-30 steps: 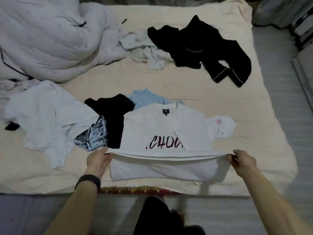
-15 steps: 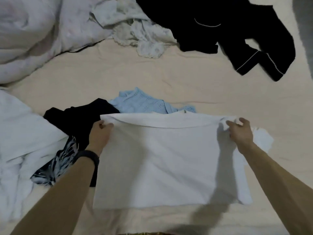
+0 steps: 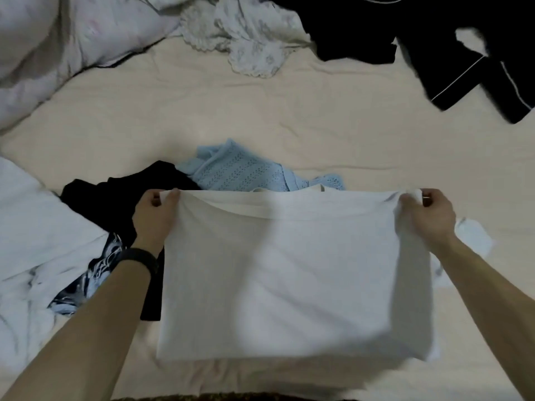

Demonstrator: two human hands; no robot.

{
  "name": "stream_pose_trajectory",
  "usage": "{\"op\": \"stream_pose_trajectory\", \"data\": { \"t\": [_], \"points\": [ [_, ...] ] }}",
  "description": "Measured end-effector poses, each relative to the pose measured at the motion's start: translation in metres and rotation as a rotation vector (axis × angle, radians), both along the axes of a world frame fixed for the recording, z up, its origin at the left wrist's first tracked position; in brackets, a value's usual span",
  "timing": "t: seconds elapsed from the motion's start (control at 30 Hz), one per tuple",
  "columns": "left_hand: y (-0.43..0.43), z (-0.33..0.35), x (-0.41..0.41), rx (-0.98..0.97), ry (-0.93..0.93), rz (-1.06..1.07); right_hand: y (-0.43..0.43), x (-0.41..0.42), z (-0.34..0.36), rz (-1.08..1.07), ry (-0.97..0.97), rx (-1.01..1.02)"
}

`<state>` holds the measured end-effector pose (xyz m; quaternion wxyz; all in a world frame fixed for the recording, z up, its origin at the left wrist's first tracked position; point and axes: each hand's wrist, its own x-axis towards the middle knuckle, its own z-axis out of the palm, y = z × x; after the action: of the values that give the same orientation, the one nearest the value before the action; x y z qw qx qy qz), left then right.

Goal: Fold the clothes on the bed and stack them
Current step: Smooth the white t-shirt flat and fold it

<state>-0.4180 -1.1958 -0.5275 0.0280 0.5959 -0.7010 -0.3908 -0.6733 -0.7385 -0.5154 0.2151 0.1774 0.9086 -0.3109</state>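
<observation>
Centre frame, head view: the tee (image 3: 289, 270) lies on the bed (image 3: 231, 111) with its bottom half folded up over the top half. Left hand (image 3: 155, 215) pinches the hem's left corner, thumb and fingers curled on the cloth. Right hand (image 3: 428, 215) pinches the right corner the same way. The hem sits level with the collar, just below the blue knit (image 3: 237, 169).

Change: a second ago the hem was only lifted at the near edge, with the red print showing. Half a second ago it was almost over. Now the print is covered and the hem reaches the collar line. The camera has also leaned in over the bed.

Meaning: the half fold looks done bar the release. A sleeve (image 3: 472, 235) pokes out mid-right and may need tucking. Still unfolded, by the look:
- black top (image 3: 115, 198), left of the tee
- patterned piece (image 3: 98, 273), lower left
- white garment (image 3: 29, 227), left edge
- pyjamas (image 3: 434, 39), upper right
- floral piece (image 3: 246, 39), top centre

No stack in view.
</observation>
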Motion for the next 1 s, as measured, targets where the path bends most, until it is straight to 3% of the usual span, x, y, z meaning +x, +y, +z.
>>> {"op": "stream_pose_trajectory", "data": {
  "t": [0.13,0.4,0.5,0.7,0.87,1.0],
  "points": [
    [-0.005,-0.007,-0.008,0.002,-0.031,0.077,-0.004,-0.006,-0.009,-0.184,0.044,-0.066],
    [0.017,-0.007,-0.018,0.024,-0.060,0.125,-0.002,-0.006,-0.021,-0.237,0.002,-0.110],
    [0.023,-0.003,-0.006,0.013,-0.025,0.116,0.001,-0.009,-0.019,-0.174,-0.045,-0.117],
    [0.020,0.003,0.014,-0.101,0.104,0.128,-0.011,-0.008,-0.008,-0.108,0.227,-0.159],
    [0.010,-0.005,0.006,-0.045,-0.031,0.081,-0.027,-0.010,-0.014,-0.151,0.177,-0.173],
    [0.032,-0.002,0.001,-0.006,-0.074,0.093,-0.027,0.004,-0.010,-0.094,0.198,-0.048]
  ]
}}
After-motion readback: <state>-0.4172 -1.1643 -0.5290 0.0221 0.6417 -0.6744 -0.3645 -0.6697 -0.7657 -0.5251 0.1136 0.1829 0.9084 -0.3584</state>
